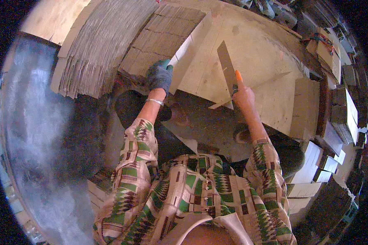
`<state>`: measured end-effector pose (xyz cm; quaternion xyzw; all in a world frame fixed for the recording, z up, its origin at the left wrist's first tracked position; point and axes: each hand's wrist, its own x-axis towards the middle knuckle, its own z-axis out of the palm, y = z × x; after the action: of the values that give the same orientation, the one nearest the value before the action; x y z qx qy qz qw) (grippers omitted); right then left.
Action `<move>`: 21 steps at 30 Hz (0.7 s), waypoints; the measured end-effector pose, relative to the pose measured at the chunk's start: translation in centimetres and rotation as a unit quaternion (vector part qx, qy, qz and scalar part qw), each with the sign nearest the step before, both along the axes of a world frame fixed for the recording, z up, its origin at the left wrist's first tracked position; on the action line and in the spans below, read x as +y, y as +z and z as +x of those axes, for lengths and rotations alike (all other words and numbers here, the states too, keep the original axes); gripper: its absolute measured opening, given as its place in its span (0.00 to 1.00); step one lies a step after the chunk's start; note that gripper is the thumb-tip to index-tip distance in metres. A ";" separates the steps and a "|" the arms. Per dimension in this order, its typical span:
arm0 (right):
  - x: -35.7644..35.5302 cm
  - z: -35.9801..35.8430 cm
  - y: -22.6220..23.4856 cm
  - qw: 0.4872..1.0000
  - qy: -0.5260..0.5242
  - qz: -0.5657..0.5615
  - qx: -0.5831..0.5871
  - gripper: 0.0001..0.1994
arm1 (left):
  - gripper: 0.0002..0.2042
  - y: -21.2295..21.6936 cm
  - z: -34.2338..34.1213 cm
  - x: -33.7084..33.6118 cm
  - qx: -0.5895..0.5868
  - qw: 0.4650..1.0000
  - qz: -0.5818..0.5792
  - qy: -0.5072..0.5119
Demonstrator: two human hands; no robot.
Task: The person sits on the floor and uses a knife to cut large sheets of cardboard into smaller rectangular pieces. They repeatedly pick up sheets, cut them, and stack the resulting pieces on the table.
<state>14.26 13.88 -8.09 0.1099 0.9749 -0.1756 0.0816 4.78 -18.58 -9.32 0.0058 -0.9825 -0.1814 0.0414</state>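
Observation:
My left hand (159,76), in a dark knitted glove with greenish fingertips, is closed at the near right corner of a stack of cardboard strips (163,34). What its fingers grip there is hidden. My right hand (244,96) has an orange cover on the index finger, which points away from me. It grips a long narrow cardboard strip (225,61) standing on edge beside the fingers. A second thin strip (221,104) crosses near the first one's lower end; whether they are joined I cannot make out.
A wooden board (208,77) lies under the strips. Another large stack of cardboard strips (98,47) leans at the far left. Cardboard pieces (306,107) stand at the board's right end, with bundles (344,110) beyond. A bluish-grey surface (32,122) extends along the left.

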 end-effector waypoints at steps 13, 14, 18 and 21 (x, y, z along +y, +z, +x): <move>-2.7 4.2 3.4 0.994 0.072 -0.027 0.072 0.47 | 0.21 -2.1 3.6 10.5 -0.112 0.977 0.109 -0.145; -2.6 4.4 3.0 0.995 0.091 -0.007 0.050 0.47 | 0.23 -1.5 4.0 11.0 -0.141 0.971 0.136 -0.137; -3.1 4.2 0.7 0.991 0.133 0.026 0.003 0.47 | 0.29 -1.9 4.5 11.4 -0.155 0.969 0.135 -0.138; -3.3 4.2 0.4 0.992 0.123 0.009 0.005 0.44 | 0.27 -1.5 4.4 11.6 -0.174 0.966 0.130 -0.143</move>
<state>18.43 10.63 -7.68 -0.0114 0.9829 -0.1562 0.0972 9.18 -7.00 -10.85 -0.0975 -0.9332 -0.3079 -0.1574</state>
